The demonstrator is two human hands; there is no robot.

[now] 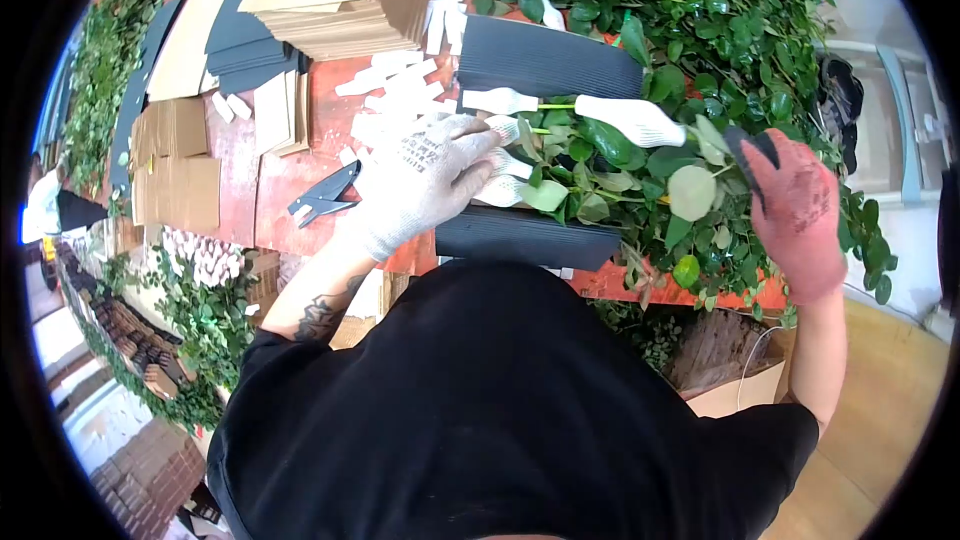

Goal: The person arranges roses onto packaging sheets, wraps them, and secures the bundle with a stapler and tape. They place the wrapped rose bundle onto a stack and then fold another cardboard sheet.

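Left hand [425, 175] touches white sleeves [505, 191], fingers curved; right hand [795, 205] beside leaves [692, 193]. Cannot tell if either grips. Black tool [338, 182] lies on red worktop [280, 185].

This looks like a workroom where cut flowers are handled and packed in bulk. A red table [278, 202] carries a thick heap of leafy stems [740, 25], with white mesh sleeves [632, 121] fitted over the ends of several. A tall stack of brown cardboard [345, 30], dark corrugated sheets [550, 55], scattered white strips [395, 80] and a black hand tool [325, 197] share that surface, like packing supplies at a workstation. Off to the left are clustered pale pink blooms [205, 258] and more massed greenery [120, 50], and the person wears work gloves [802, 210]
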